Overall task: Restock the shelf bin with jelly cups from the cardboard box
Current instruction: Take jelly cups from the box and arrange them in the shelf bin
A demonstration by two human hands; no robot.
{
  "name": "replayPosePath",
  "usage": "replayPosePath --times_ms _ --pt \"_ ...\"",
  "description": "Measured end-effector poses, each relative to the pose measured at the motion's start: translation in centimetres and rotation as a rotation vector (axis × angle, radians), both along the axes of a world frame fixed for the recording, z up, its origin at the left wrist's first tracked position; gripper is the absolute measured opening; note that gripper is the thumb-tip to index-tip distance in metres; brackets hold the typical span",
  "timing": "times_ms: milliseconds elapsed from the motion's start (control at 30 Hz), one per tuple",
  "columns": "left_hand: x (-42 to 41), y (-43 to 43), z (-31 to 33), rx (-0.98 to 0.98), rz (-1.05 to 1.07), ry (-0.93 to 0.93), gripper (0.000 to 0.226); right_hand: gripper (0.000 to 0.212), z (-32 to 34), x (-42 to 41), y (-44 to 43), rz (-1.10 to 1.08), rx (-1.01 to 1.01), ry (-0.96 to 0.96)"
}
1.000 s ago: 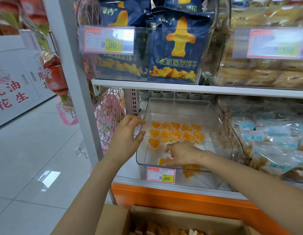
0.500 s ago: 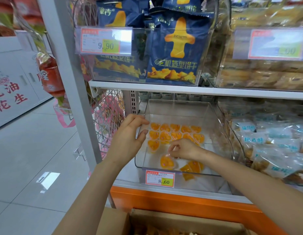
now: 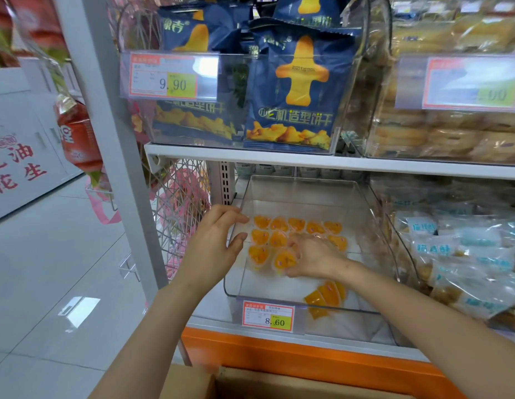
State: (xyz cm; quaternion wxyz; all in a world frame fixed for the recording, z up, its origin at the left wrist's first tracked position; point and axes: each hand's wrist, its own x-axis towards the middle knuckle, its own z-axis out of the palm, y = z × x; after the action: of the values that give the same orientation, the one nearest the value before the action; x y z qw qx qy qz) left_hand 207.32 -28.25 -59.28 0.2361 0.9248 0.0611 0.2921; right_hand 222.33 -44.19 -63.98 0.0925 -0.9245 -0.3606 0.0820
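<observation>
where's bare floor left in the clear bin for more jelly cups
Bare: the strip between the jelly cups and the back wall of the bin; along its right wall; front left, behind the price tag. Crowded: centre rows at the right hand; loose cups front right.

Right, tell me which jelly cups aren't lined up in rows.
The small heap at the bin's front, right of the 8.60 tag; all others sit in rows farther back.

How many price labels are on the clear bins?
3: 9.90 label upper left, blurred label upper right, 8.60 label on the jelly cup bin. Others may be hidden.
</observation>
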Motion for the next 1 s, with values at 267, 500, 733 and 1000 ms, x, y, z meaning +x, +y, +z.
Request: replayPosePath --times_ms 267,500,733,1000 --pt "0.3 0.0 0.0 -0.010 -0.002 -0.006 0.022 0.068 -0.2 0.2 1.7 0.072 -0.173 -0.071" --pt "0.2 -1.3 1.2 0.047 -0.071 -0.049 0.026 0.055 4.3 -1.4 -1.3 0.006 0.024 -0.100" --pt "5.0 -7.7 -1.4 0.046 -0.306 0.695 0.047 0.039 8.0 -4.3 -8.1 -0.008 0.115 -0.063" --pt "8.3 -9.0 -4.7 0.126 -0.323 0.998 0.061 0.025 6.8 -5.1 -11.3 0.014 0.323 -0.044"
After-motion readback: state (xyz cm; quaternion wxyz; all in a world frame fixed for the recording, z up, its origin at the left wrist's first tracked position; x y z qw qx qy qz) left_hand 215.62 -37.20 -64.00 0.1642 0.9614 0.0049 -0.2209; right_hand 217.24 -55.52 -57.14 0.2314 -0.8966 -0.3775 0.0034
